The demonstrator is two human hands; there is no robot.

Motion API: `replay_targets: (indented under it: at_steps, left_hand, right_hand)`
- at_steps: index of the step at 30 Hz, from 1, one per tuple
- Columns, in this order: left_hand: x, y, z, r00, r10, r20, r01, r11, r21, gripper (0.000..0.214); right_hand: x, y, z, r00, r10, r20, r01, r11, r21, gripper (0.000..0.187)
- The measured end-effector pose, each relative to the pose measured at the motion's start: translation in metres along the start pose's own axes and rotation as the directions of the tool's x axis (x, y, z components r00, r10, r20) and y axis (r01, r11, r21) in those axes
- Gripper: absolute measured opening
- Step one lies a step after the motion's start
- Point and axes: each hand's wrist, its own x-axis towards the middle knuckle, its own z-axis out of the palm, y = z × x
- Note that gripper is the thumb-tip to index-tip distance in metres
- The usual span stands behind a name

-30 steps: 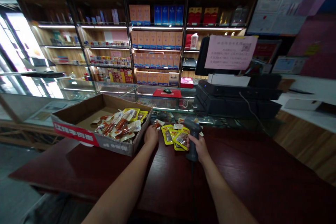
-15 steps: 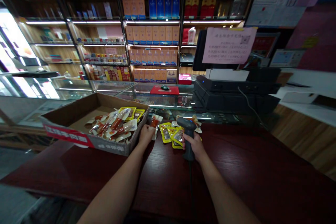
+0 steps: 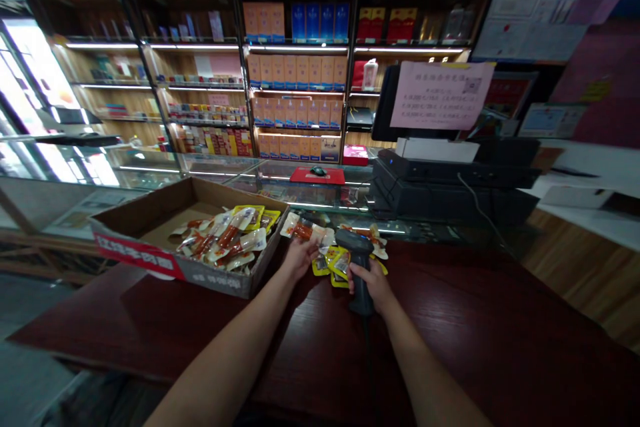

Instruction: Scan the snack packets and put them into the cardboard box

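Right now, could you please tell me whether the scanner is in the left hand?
No, the right hand grips the scanner, while the left hand holds a clear packet.

Gotta be a shop. Past where the right hand [image 3: 374, 281] grips a dark grey plastic barcode scanner [image 3: 360, 255] there's a long glass display counter [image 3: 273, 177], then tall lit wooden shelves [image 3: 300, 48] with rows of orange-and-blue cardboard boxes [image 3: 303, 72]. Right of that grip, farther back: a black monitor [image 3: 384, 105] with a pink paper notice [image 3: 437, 97].
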Motion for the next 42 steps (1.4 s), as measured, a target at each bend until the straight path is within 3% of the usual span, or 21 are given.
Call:
replay_targets:
  at_steps: [4, 8, 14, 24, 32, 38, 42]
  left_hand:
    - [0.007, -0.01, 0.009, 0.989, 0.081, -0.123, -0.094, 0.99, -0.106, 0.022]
    - [0.009, -0.02, 0.003, 0.967, 0.153, -0.206, -0.186, 0.971, -0.152, 0.022]
    - [0.008, -0.022, 0.0, 0.971, 0.161, -0.176, -0.189, 0.969, -0.158, 0.018]
    - [0.005, -0.022, 0.004, 0.973, 0.196, -0.125, -0.21, 0.971, -0.112, 0.012]
    - [0.001, -0.019, 0.001, 0.983, 0.151, -0.102, -0.166, 0.975, -0.151, 0.025]
    - [-0.01, -0.003, 0.013, 0.985, 0.173, -0.023, -0.174, 0.982, -0.077, 0.038]
    - [-0.013, 0.036, 0.015, 0.947, 0.318, 0.041, -0.319, 0.947, 0.03, 0.039]
  right_hand:
    - [0.0, -0.003, 0.0, 0.999, 0.035, -0.011, -0.035, 0.998, -0.046, 0.04]
    - [0.001, -0.003, -0.002, 0.999, 0.047, 0.001, -0.047, 0.994, -0.095, 0.04]
    - [0.001, 0.0, -0.003, 0.998, 0.053, 0.044, -0.045, 0.985, -0.164, 0.039]
    - [-0.003, -0.008, 0.0, 0.998, 0.064, 0.024, -0.06, 0.988, -0.141, 0.036]
    - [-0.003, -0.004, 0.002, 0.998, 0.061, -0.007, -0.061, 0.992, -0.11, 0.04]
    - [-0.003, -0.004, 0.018, 0.999, -0.005, -0.05, 0.002, 0.998, -0.067, 0.034]
    - [0.001, -0.018, 0.046, 1.0, -0.024, -0.012, 0.023, 0.998, -0.063, 0.03]
